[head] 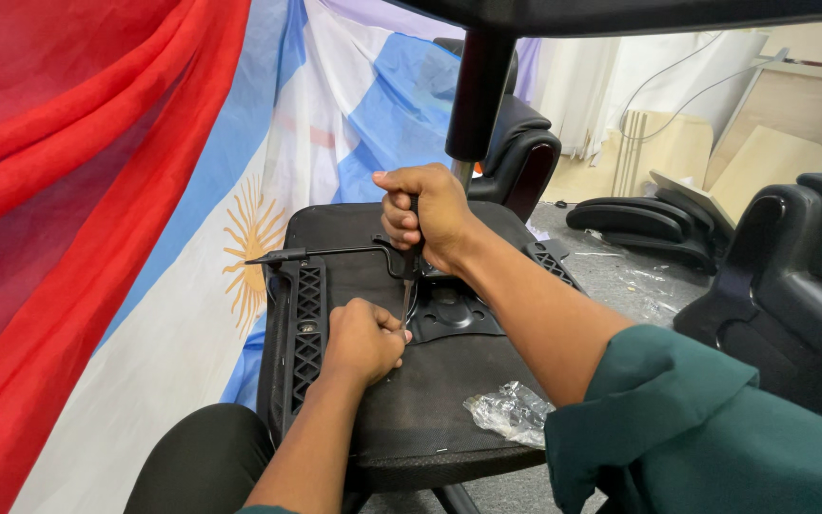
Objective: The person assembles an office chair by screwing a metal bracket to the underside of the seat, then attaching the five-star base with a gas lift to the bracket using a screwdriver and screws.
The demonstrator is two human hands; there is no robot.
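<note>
Your green sleeve (706, 428) fills the near corner, w/ your dark knee (204, 457) just below the near edge of the seat pan. Landmark = upturned black chair seat (430, 400), underside facing you, resting tilted so the metal mount plate (449, 309) at its centre is reachable. R hand (427, 217) is clenched around the handle of a screwdriver (409, 276), held upright over the plate so the shaft runs straight down to a fastener at the plate's left edge; tip itself too small to resolve. L hand (363, 338) is closed, fingers pinching low on the shaft beside the tip, prob. to steady it on the fastener; whether it also holds a screw can't be told. Thin black lever (316, 253) sticks out from the plate toward the seat's left side, passing just behind your L hand, so it crowds the wrist there. Ribbed plastic bracket (306, 324) runs along the seat's left edge. Crumpled clear plastic bag (511, 411) lies on the seat near its right front edge, apart from both hands. Black post (476, 86) hangs above the seat's far edge, close over your R hand. Beyond the seat: more chair parts (639, 224) on the floor; red cloth (59, 190) and blue-white flag w/ a sun (249, 247) to its left.
</note>
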